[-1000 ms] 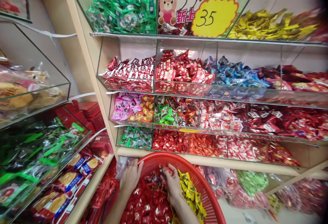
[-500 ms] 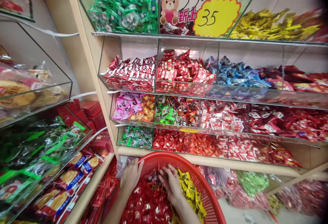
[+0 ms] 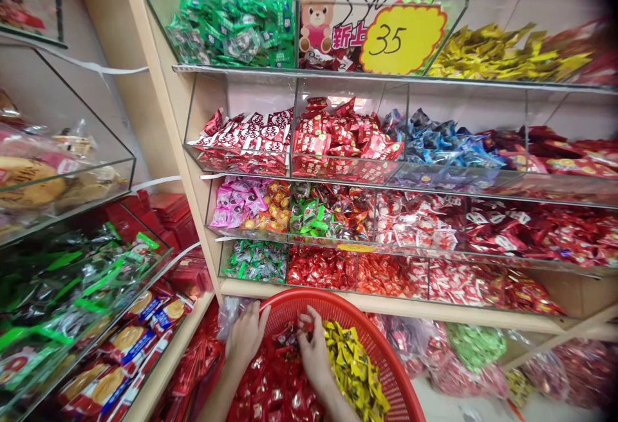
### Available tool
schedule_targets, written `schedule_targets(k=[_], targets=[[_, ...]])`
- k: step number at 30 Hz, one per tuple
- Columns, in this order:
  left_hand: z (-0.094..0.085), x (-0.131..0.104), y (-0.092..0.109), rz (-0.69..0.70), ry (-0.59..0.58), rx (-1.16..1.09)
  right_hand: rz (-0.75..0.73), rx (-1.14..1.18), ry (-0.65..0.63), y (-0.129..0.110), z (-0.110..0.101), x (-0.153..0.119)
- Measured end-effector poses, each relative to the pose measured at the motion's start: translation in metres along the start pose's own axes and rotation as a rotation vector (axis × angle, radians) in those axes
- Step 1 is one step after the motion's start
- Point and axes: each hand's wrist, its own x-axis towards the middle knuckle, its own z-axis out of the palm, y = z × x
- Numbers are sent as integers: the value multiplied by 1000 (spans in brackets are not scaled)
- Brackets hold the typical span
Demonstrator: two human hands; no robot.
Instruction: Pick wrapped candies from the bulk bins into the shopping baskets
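A round red plastic basket [image 3: 386, 361] stands in front of me, holding wrapped candies. Red-wrapped candies [image 3: 275, 386] fill its left and middle, yellow-wrapped candies [image 3: 357, 370] lie along the right, and a few darker ones [image 3: 288, 337] sit near the far side. My left hand [image 3: 244, 337] is at the basket's far left rim, its fingers bent over the edge. Over the darker candies, inside the basket, is my right hand [image 3: 315, 351]. Its fingers are loosely curled and apart, and I see no candy held in them.
Shelves of clear bins [image 3: 347, 165] with wrapped candies rise behind the basket. Another bin of green-topped packets [image 3: 82, 274] and packaged biscuits [image 3: 128, 338] stand at the left. Bagged candies [image 3: 454, 357] lie under the shelf at right.
My right hand has shifted slightly left and up, off the yellow candies, so more of them shows. My left hand stays at the rim. The view has tilted slightly.
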Motion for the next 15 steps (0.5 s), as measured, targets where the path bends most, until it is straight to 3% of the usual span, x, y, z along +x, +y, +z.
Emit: schedule_targets(k=[9, 12, 15], targets=[[2, 1, -2, 12, 13, -22, -257, -261, -138, 8, 11, -5], [3, 2, -3, 13, 19, -23, -319, -365, -122, -7, 7, -5], [3, 2, -3, 16, 22, -24, -397, -453, -91, -42, -3, 2]])
